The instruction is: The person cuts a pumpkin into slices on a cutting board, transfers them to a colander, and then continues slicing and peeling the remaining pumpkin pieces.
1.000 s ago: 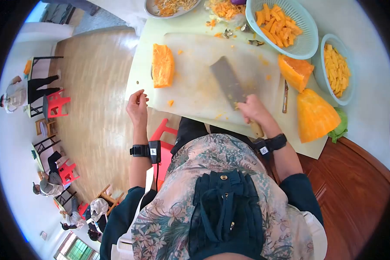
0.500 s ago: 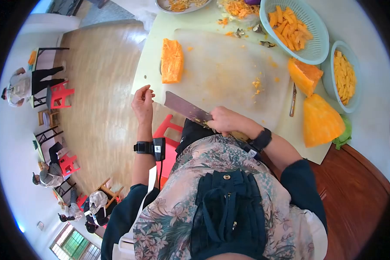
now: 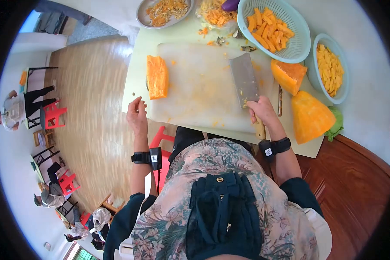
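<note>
A cleaver (image 3: 244,77) with a wide grey blade and a wooden handle is in my right hand (image 3: 264,111). Its blade is over the right part of the white cutting board (image 3: 199,93), and pale bits cling to it near the handle. My left hand (image 3: 137,116) hangs near the table's left edge, its fingers loosely bent and apart, with nothing seen in them. Just above that hand, a peeled orange pumpkin block (image 3: 157,78) rests at the board's left side. Right of the board are a cut pumpkin chunk (image 3: 289,76) and a larger pumpkin piece (image 3: 312,118).
A blue-green basket (image 3: 301,32) holds pumpkin strips; a smaller basket (image 3: 345,82) holds yellow pieces. A small knife (image 3: 280,102) lies beside the board. At the back are a metal plate (image 3: 139,15) with scraps and an eggplant (image 3: 230,5). Several people sit or stand far left.
My right hand has carried the cleaver from the table's front edge up and right over the board, turning the blade away from me. The left hand still holds nothing.
</note>
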